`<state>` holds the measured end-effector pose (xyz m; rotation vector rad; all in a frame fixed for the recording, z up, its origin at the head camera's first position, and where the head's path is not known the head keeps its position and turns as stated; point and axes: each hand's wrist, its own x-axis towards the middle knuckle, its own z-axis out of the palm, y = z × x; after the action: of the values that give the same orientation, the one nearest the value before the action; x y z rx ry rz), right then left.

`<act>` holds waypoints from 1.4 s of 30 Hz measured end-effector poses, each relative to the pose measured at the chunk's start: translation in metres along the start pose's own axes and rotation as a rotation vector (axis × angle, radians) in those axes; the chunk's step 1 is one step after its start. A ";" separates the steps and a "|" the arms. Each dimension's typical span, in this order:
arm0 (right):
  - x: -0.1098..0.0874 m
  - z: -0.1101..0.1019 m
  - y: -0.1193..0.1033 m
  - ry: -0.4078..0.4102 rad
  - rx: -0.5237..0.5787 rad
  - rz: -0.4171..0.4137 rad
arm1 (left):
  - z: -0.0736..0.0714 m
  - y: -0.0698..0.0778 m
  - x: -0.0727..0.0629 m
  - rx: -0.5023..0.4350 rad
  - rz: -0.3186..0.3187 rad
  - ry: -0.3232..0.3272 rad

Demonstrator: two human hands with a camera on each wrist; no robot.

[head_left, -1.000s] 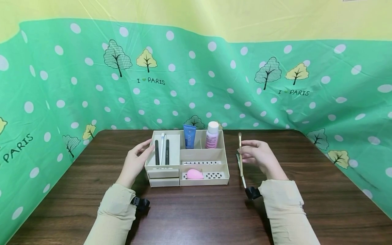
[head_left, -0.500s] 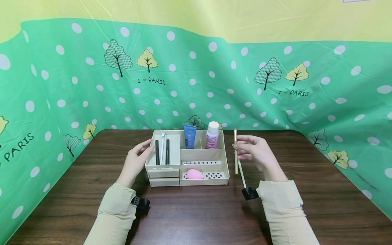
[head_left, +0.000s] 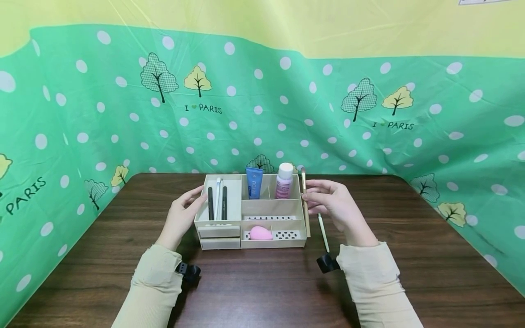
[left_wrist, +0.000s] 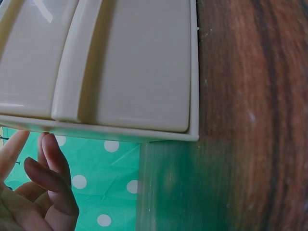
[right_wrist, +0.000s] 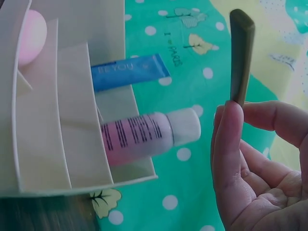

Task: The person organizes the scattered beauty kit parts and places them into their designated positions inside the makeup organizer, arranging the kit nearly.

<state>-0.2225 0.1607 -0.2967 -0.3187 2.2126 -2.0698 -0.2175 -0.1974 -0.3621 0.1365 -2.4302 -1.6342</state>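
My right hand (head_left: 334, 205) pinches a makeup brush (head_left: 306, 214) between thumb and fingers. The brush stands nearly upright at the right side of a cream cosmetics organizer (head_left: 240, 196); its squared handle end (right_wrist: 242, 53) rises above the fingers in the right wrist view. Whether the brush touches the organizer, I cannot tell. At the organizer's left wall, my left hand (head_left: 180, 218) rests with its fingertips against it; in the left wrist view the fingers (left_wrist: 55, 159) touch the side. Behind the right hand a pale, thin stick-like tool (head_left: 323, 234) lies on the table.
Inside the organizer are black and white pencils (head_left: 217, 200), a blue tube (head_left: 254, 183), a pink bottle with white cap (head_left: 284, 181) and a pink makeup sponge (head_left: 260, 233). Drawers (head_left: 219, 238) sit at front left. Green dotted cloth (head_left: 262, 114) hangs behind the wooden table (head_left: 262, 291).
My right hand has moved left with the brush, from over the thin tool to the organizer's right edge, and the brush has become more upright. The left hand stays put.
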 end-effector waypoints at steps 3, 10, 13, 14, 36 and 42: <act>0.000 0.006 0.000 -0.014 -0.017 -0.008 | 0.000 -0.001 0.000 0.003 0.004 0.005; 0.002 0.018 0.001 -0.031 -0.014 -0.007 | 0.000 -0.002 0.002 0.002 0.005 0.004; 0.004 0.022 0.001 -0.042 -0.011 -0.014 | 0.000 -0.002 0.003 -0.001 0.001 0.002; 0.005 0.024 0.001 -0.049 -0.010 -0.017 | 0.000 -0.002 0.003 -0.001 -0.001 0.001; 0.036 0.074 -0.020 -0.137 -0.049 0.043 | 0.001 -0.001 0.003 0.001 0.013 0.005; 0.047 0.089 -0.019 -0.153 -0.025 0.082 | 0.001 -0.002 0.002 -0.005 0.004 0.001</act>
<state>-0.2475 0.0629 -0.2809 -0.3688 2.1269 -1.9095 -0.2202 -0.1976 -0.3642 0.1309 -2.4237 -1.6381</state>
